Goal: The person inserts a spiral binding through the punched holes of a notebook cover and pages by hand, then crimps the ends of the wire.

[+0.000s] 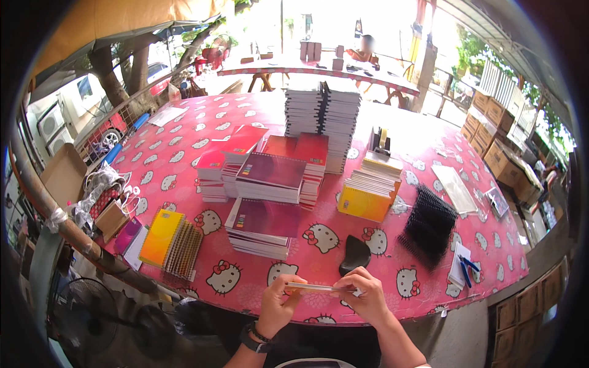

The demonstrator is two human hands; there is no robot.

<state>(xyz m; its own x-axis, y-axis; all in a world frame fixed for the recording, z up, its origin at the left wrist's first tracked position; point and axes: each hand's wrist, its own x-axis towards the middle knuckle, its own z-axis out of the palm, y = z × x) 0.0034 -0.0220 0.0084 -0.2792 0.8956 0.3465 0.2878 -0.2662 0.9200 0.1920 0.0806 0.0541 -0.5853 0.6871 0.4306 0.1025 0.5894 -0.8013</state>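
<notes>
Near the table's front edge, my left hand (280,305) and my right hand (363,297) pinch the two ends of a thin pad of paper (314,286), seen edge-on. It looks like an unbound notebook with an orange-yellow cover side; its faces are hidden. Just beyond my right hand lies a black curved object (354,254) of unclear kind. Ahead stand stacks of purple-covered notebooks (270,168) and red-covered notebooks (311,149). Yellow notebooks (161,236) with coils lean at the left. More yellow-covered pads (367,199) stand right of the middle.
Black spiral binding coils (431,224) lie at the right, by blue-handled pliers (467,270) on a small pad. Tall stacks of bound books (334,116) and a tape dispenser (381,142) stand farther back. A metal rail (67,227) runs along the left. A person (364,52) sits at a far table.
</notes>
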